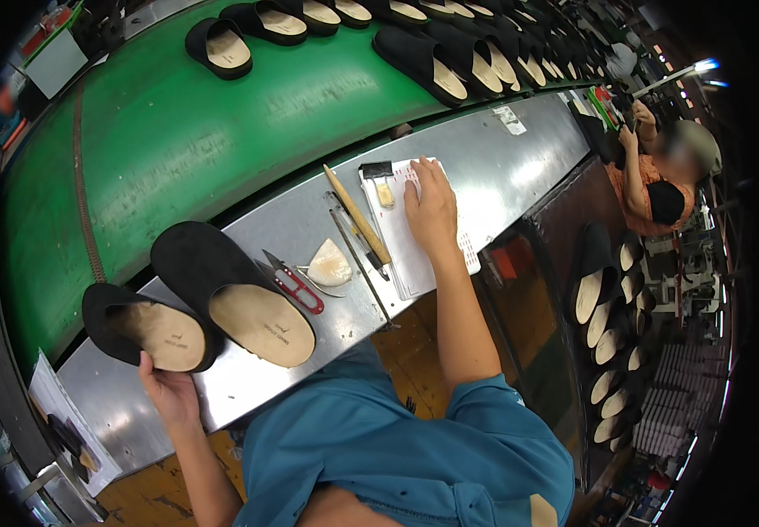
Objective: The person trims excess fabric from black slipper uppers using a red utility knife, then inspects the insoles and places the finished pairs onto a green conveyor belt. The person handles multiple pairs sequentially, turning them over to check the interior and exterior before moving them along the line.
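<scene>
Head view looks down on a grey metal tabletop (520, 149) beside a green belt (186, 132). The left hand (169, 391) holds a black slipper (147, 329) by its heel end, out past the near edge of the tabletop. A second black slipper (234, 294) lies flat on the tabletop, touching the first. The right hand (432, 211) lies flat and open on a white sheet (415, 255), holding nothing. Just beside it are a small brush (379, 180), a wooden stick (357, 215), red snips (296, 288) and a pale cloth scrap (329, 263).

I think the work on this pair is partly done, since one slipper is already set down and one is in the hand. More black slippers (450, 53) ride far up the belt. The belt near the pair is bare, so there is room there. The tools crowd the middle of the tabletop.
</scene>
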`<state>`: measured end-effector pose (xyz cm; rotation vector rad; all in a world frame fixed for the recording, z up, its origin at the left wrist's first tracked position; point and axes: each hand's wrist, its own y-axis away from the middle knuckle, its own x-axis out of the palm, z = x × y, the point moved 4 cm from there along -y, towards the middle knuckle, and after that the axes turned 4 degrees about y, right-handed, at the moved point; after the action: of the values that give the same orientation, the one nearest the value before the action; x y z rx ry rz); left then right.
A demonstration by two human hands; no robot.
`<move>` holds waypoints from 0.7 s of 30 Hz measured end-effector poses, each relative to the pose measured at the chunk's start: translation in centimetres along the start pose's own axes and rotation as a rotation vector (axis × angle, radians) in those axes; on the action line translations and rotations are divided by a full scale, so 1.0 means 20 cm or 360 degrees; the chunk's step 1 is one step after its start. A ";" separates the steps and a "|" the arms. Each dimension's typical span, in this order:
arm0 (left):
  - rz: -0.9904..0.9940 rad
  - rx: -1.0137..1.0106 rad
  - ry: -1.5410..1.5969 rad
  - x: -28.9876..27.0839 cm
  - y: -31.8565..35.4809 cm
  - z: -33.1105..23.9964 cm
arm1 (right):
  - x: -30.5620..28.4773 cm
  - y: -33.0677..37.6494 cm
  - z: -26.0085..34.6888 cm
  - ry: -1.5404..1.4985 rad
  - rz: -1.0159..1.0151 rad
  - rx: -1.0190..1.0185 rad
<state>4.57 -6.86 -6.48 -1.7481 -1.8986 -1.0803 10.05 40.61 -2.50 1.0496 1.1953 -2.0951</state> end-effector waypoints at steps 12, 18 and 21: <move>0.0028 0.0009 -0.0027 -0.01 -0.02 0.03 | 0.08 -0.01 -0.07 -0.0094 0.0038 0.0307; 0.0076 0.0063 0.0013 -0.03 -0.03 0.03 | 0.08 -0.01 -0.06 -0.0245 -0.0115 0.0333; 0.0164 0.0064 0.0052 -0.03 -0.03 0.04 | 0.15 -0.01 -0.13 -0.0326 -0.0092 0.0336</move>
<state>4.35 -6.63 -7.53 -1.7743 -1.7782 -1.0202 9.24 42.79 -5.62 0.8712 0.9315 -2.3495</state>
